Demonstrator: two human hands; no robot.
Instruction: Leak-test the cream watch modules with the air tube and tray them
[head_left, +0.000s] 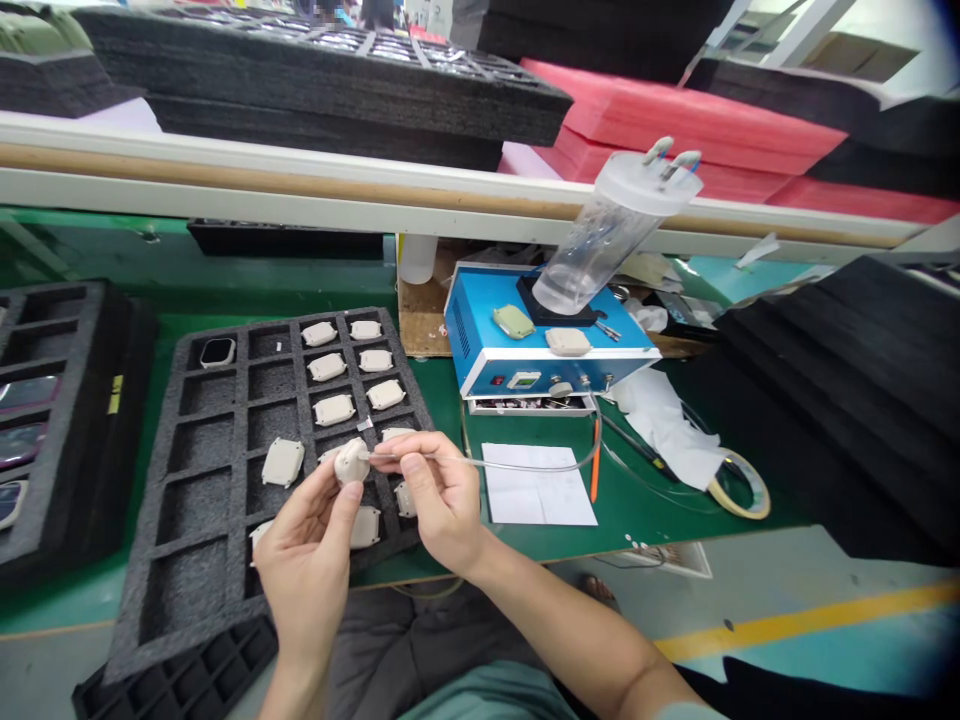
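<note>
My left hand (307,540) holds a small beige plastic casing (350,462) up between thumb and fingers, above a grey foam tray (196,500). My right hand (439,490) pinches a thin dispensing needle (367,456) whose tip meets the casing's edge. A clear thin tube (517,466) runs from that needle to the right, towards a blue bench unit (551,345). The tray's square compartments hold several similar beige casings (334,409), mostly on its right side. Both hands partly hide the tray's lower right corner.
On the blue unit stand a clear plastic cylinder (607,235) and two casings. A paper sheet (536,485), orange stick (595,460), white cloth (660,425) and tape roll (739,485) lie on the green bench mat. Another foam tray (52,420) sits at left; black foam stacks (832,400) rise at right.
</note>
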